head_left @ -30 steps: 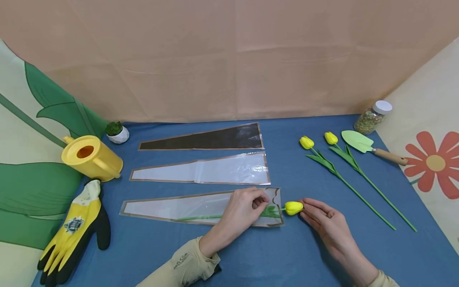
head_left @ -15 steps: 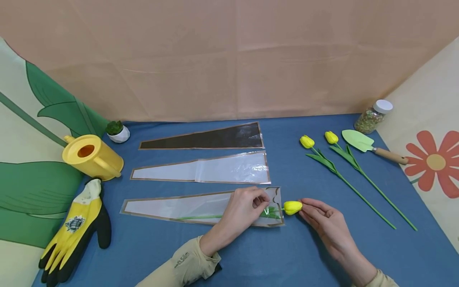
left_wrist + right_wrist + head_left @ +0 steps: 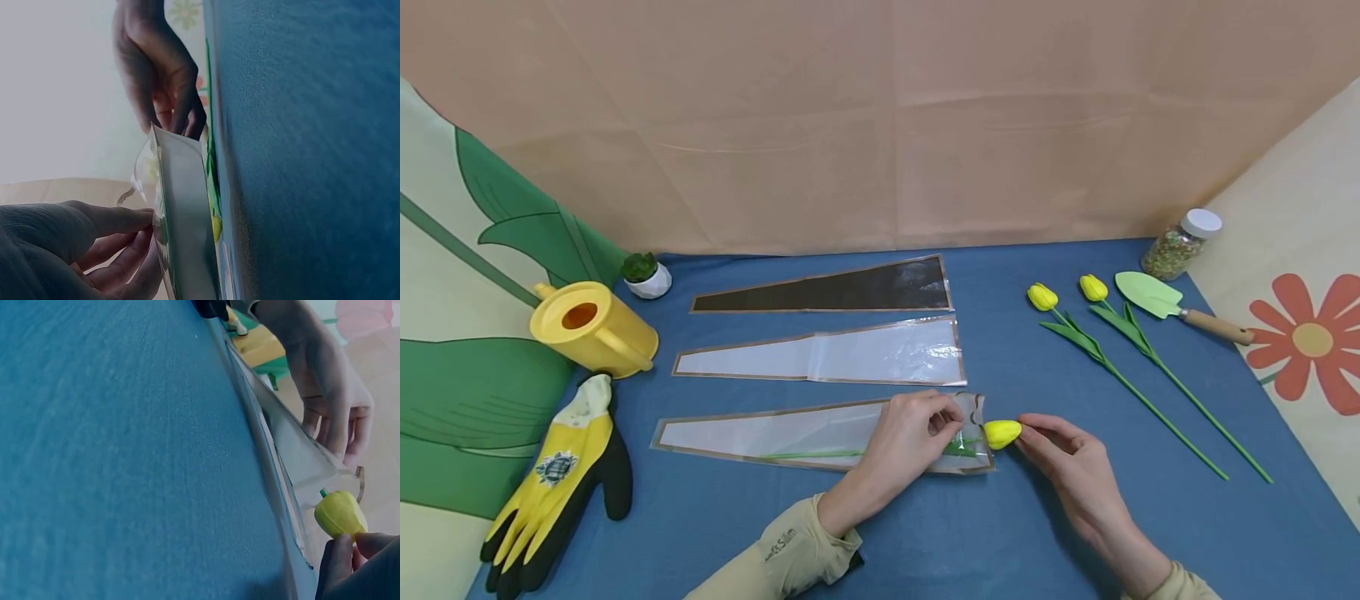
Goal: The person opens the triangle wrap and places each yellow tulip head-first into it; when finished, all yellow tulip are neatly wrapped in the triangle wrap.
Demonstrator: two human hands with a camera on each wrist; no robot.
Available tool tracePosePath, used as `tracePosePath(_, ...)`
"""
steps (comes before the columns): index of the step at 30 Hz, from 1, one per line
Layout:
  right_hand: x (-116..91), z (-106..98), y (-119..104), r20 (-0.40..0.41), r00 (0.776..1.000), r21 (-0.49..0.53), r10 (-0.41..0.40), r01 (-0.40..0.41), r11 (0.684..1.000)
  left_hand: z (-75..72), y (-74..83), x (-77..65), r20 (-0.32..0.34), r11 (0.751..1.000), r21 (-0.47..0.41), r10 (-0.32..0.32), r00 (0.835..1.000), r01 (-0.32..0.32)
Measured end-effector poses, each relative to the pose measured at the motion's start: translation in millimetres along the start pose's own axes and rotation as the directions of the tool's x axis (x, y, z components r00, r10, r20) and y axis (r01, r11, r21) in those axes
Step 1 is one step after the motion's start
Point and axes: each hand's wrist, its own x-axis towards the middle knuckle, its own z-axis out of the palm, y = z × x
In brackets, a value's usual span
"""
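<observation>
A yellow artificial tulip (image 3: 1002, 434) lies with its green stem and leaves inside a clear, brown-edged flower sleeve (image 3: 722, 433); its bloom is at the wide mouth. My right hand (image 3: 1078, 471) pinches the tip of the bloom between thumb and fingers, seen also on the yellow bloom (image 3: 340, 514) in the right wrist view. My left hand (image 3: 906, 437) pinches the upper film of the sleeve near its mouth, holding it raised. In the left wrist view the sleeve (image 3: 187, 187) gapes, and the left fingers (image 3: 125, 219) grip its film edge. Part of the stem is hidden behind the left hand.
Behind lie a white sleeve (image 3: 880, 352) and a black sleeve (image 3: 850, 287). Two tulips (image 3: 1105, 362) and a trowel (image 3: 1180, 308) lie right, near a jar (image 3: 1178, 246). On the left are a watering can (image 3: 595, 329), a potted plant (image 3: 647, 279) and a garden glove (image 3: 557, 483).
My right hand has moved left, pushing the tulip farther into the sleeve, so its bloom now reaches the mouth. My left hand stays in place on the film.
</observation>
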Motion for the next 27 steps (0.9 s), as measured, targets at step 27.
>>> tracePosePath(27,-8.1,11.0,2.1,0.078,0.984,-0.095,-0.159,0.166,0.982,-1.1,0.5,1.2,-0.018,1.000,-0.005,-0.003,1.000,0.003)
